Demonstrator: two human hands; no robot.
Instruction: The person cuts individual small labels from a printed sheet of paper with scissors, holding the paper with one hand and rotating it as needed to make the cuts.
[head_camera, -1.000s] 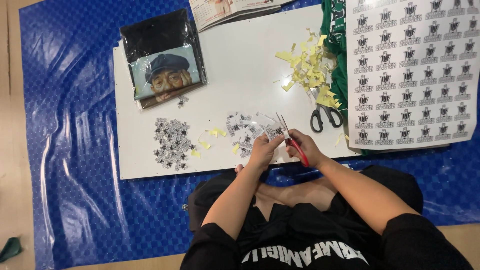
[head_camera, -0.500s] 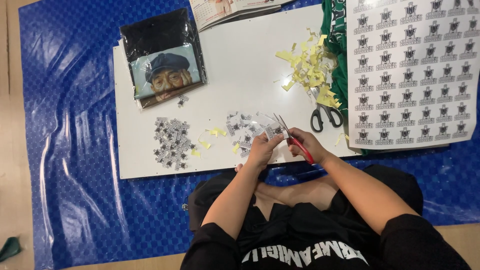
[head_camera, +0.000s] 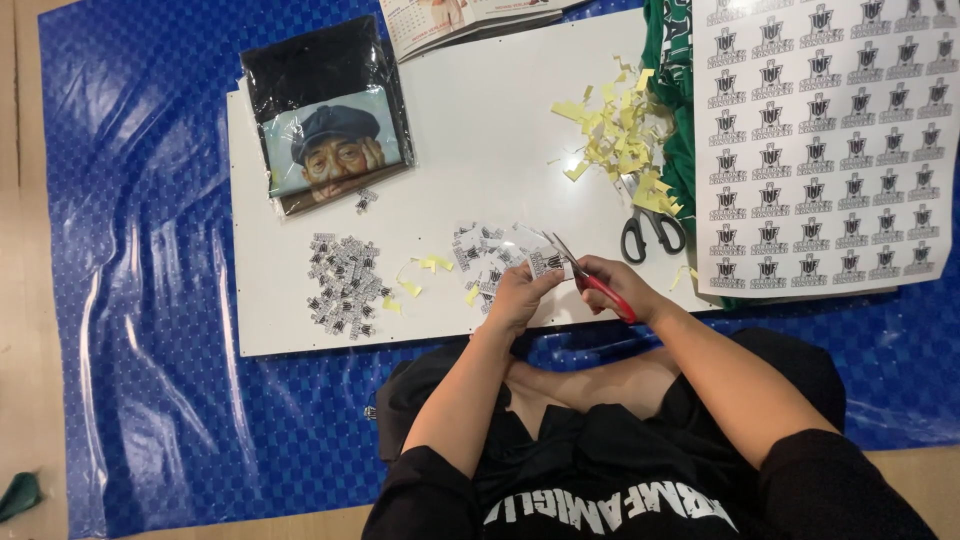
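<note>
While blades of red-handled scissors (head_camera: 590, 280), gripped in right hand (head_camera: 618, 288), sit further into small printed sticker (head_camera: 546, 262) than half a second ago, left hand (head_camera: 518, 296) pinching it near white board's (head_camera: 480, 120) front edge, cut progressing.

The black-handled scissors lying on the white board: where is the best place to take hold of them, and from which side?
Probably by the two handle loops of the black-handled scissors, coming from the person's side. The loops lie nearest that edge of the white board, while the blades point away under the yellow paper scraps.
</note>
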